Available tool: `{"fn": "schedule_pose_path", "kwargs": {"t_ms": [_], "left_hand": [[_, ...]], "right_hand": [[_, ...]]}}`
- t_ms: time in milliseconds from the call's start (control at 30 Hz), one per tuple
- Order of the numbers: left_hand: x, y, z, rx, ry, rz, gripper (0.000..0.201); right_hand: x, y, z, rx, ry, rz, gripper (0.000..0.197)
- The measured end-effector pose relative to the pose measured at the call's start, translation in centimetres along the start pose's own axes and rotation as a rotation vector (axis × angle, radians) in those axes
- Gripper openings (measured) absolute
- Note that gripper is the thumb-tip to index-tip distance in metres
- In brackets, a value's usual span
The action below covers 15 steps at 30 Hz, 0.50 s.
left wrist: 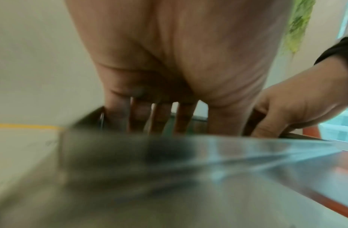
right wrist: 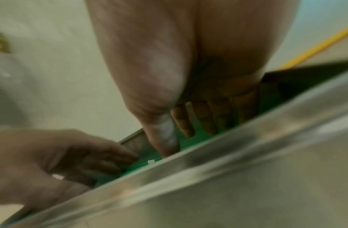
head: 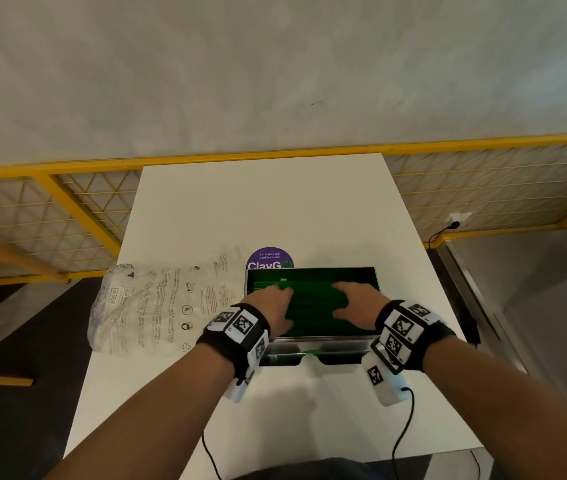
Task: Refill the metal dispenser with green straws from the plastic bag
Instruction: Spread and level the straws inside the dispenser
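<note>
The metal dispenser (head: 313, 344) stands open on the white table (head: 268, 209), filled with green straws (head: 309, 282) lying crosswise. My left hand (head: 275, 308) rests flat on the left part of the straws, fingers spread. My right hand (head: 354, 303) lies flat on the right part, fingers spread too. In the left wrist view my left hand's fingers (left wrist: 159, 118) reach down behind the dispenser's front wall (left wrist: 188, 169). The right wrist view shows my right hand's fingers (right wrist: 204, 117) on the green straws (right wrist: 194, 135). The clear plastic bag (head: 157, 306) lies flattened left of the dispenser.
A purple round sticker (head: 270, 258) shows on the table just behind the dispenser. A yellow mesh fence (head: 67, 216) runs behind the table. Cables (head: 403, 427) hang from my wrists over the table's near edge.
</note>
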<state>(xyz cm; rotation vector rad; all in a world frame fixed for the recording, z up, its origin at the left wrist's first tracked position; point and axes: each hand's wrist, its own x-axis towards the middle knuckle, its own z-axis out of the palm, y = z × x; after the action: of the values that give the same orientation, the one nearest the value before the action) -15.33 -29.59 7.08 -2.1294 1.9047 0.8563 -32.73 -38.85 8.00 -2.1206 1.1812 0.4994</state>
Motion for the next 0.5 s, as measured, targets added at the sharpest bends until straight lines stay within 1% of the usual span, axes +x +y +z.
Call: {"fn": "schedule_pose_path", "kwargs": {"t_ms": [67,133,200,267,333,400,500], "left_hand": [[0.3,-0.3,0.0,-0.012,-0.015,0.071,0.078],[1.0,-0.3,0.3,0.060,-0.084,0.035,0.090],[1.7,0.0,0.4,0.159,-0.132,-0.028,0.095],[1.9,0.2,0.6,0.201,-0.143,-0.077,0.092],[1.9,0.4,1.2,0.259,-0.111,-0.104,0.084],[1.9,0.3,1.8,0.325,-0.060,-0.118,0.076],[2.0,0.1,1.9,0.342,-0.039,-0.101,0.066]], "right_hand": [[0.2,0.5,0.2,-0.092,-0.040,-0.068,0.082],[1.0,0.6,0.9,-0.213,-0.104,-0.075,0.093],[2.0,0.5,1.3,-0.322,-0.108,-0.065,0.099],[2.6,0.5,1.5,-0.410,-0.103,-0.037,0.101],[2.7,0.7,1.9,-0.471,-0.111,-0.009,0.102],[2.7,0.8,2.1,-0.509,-0.119,-0.002,0.101],[2.7,0.7,2.1,-0.548,-0.057,-0.033,0.101]]}}
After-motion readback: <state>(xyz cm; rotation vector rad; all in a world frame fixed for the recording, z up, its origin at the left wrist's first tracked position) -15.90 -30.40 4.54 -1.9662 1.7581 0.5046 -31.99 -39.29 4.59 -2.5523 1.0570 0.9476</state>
